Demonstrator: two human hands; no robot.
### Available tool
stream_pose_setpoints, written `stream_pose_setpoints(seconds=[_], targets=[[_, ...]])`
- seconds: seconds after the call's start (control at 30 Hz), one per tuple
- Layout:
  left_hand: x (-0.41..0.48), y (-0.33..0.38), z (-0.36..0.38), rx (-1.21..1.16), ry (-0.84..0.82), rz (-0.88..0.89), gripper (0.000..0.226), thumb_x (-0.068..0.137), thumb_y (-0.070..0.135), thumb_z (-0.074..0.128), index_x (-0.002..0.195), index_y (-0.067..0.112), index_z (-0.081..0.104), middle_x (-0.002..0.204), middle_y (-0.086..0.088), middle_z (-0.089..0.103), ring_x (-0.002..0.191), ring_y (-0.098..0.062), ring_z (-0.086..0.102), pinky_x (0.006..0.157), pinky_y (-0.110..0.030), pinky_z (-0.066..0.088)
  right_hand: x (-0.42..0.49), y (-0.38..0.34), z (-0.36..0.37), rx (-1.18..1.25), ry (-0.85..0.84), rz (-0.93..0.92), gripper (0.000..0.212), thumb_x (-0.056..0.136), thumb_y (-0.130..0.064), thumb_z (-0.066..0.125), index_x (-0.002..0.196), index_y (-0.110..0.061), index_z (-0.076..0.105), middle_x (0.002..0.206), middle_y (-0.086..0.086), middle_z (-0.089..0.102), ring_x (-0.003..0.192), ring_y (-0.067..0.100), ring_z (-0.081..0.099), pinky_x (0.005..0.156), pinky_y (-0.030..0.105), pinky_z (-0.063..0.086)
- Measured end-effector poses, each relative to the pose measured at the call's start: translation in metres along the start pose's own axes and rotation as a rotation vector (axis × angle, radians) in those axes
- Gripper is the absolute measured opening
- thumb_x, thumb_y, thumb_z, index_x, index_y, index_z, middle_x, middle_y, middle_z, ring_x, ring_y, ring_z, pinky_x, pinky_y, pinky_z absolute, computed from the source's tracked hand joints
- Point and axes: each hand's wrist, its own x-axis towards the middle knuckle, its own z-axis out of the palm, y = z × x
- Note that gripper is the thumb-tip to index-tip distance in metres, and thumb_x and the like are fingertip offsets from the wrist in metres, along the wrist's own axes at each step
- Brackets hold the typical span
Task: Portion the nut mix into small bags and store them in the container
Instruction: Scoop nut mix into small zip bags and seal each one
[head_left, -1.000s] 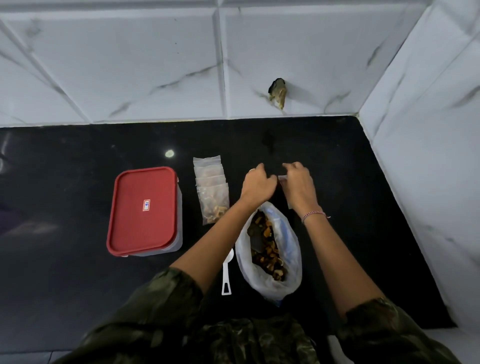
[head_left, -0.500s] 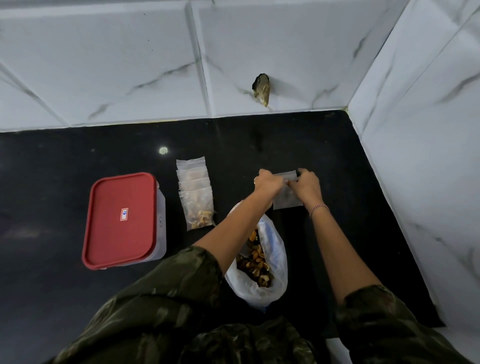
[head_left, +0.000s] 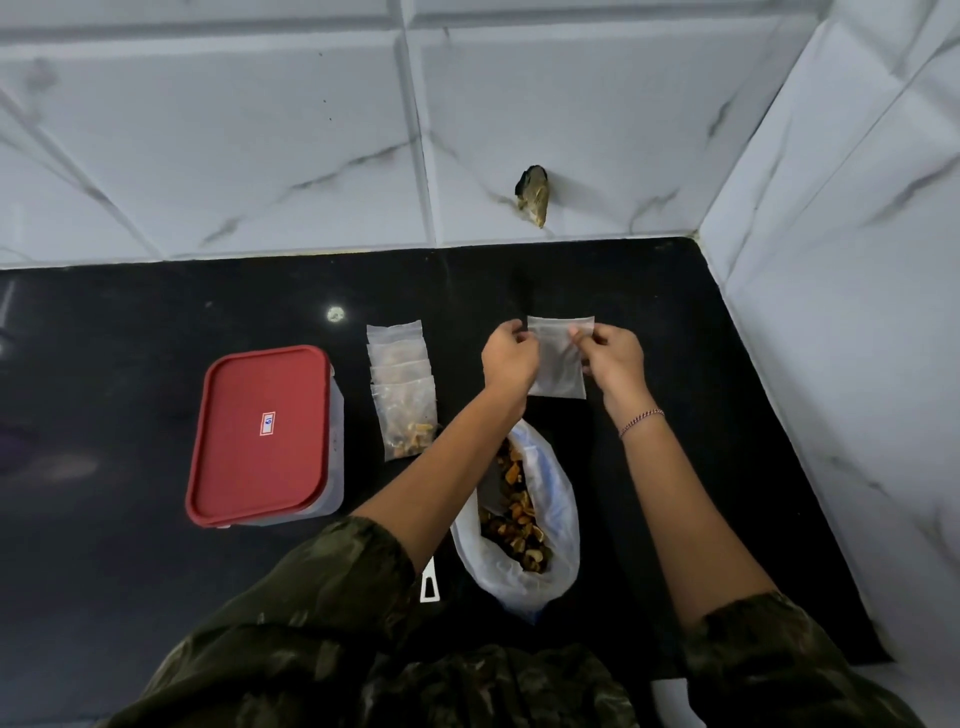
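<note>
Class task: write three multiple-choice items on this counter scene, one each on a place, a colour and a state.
1. The container stands: A left of the filled bags; B right of them; C behind them.
2. Its lid is: A blue; B red; C green.
3. The small bag pinched by left hand and right hand is: A full; B empty; C torn.
Key: A, it sits left of them; B, the lid is plainly red; B, nothing shows through its clear film.
</note>
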Motion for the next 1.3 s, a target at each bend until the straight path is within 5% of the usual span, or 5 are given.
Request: stream_pose_setpoints(seconds=[0.3, 0.4, 0.5, 1.0, 1.3], targets=[[-0.038, 0.004, -0.047, -0.212, 0.174, 0.127, 0.019, 0.094, 0.023, 0.06, 0.11, 0.017, 0.068, 0.106, -0.003, 0.068, 0.101, -0.016, 0.064, 0.089, -0.038, 0.056, -0.05, -0.022, 0.02, -0.062, 0.036, -0.246, 0.017, 0.084, -0.027, 0.068, 0.095, -0.014, 0.069, 0.094, 0.0, 0.067, 0.092, 0.013, 0.063, 0.081, 0.033, 0.055], [-0.055, 0.008, -0.063, -0.335, 0.177, 0.1, 0.008, 0.088, 0.028, 0.067, 0.094, 0.023, 0.068, 0.089, 0.0, 0.066, 0.085, -0.013, 0.064, 0.072, -0.03, 0.058, -0.069, -0.026, 0.027, -0.123, 0.032, -0.359, 0.016, 0.082, -0.023, 0.07, 0.092, -0.012, 0.067, 0.093, 0.002, 0.066, 0.088, 0.011, 0.061, 0.076, 0.024, 0.053], [-0.073, 0.01, -0.078, -0.464, 0.126, 0.05, 0.021, 0.084, 0.025, 0.073, 0.102, 0.016, 0.068, 0.075, -0.001, 0.058, 0.069, -0.01, 0.057, 0.053, -0.021, 0.053, -0.089, -0.028, 0.036, -0.119, 0.025, -0.438, 0.009, 0.081, -0.019, 0.071, 0.086, -0.014, 0.066, 0.09, 0.002, 0.065, 0.085, 0.011, 0.061, 0.073, 0.019, 0.051], [-0.106, -0.017, -0.113, -0.679, -0.012, 0.04, 0.036, 0.092, -0.002, 0.057, 0.125, 0.01, 0.058, 0.082, -0.009, 0.063, 0.073, -0.013, 0.066, 0.065, -0.025, 0.059, -0.128, -0.008, 0.056, -0.083, -0.146, -0.363, 0.021, 0.084, -0.026, 0.069, 0.102, -0.015, 0.07, 0.09, -0.004, 0.07, 0.085, 0.008, 0.066, 0.076, 0.025, 0.056], [-0.112, -0.017, -0.114, -0.604, 0.065, 0.071, 0.035, 0.088, 0.001, 0.063, 0.121, 0.012, 0.059, 0.082, -0.008, 0.067, 0.073, -0.014, 0.068, 0.059, -0.023, 0.057, -0.145, -0.013, 0.05, -0.254, -0.154, -0.542, 0.022, 0.084, -0.017, 0.068, 0.106, -0.015, 0.068, 0.096, -0.01, 0.064, 0.085, -0.007, 0.057, 0.074, 0.001, 0.043]])
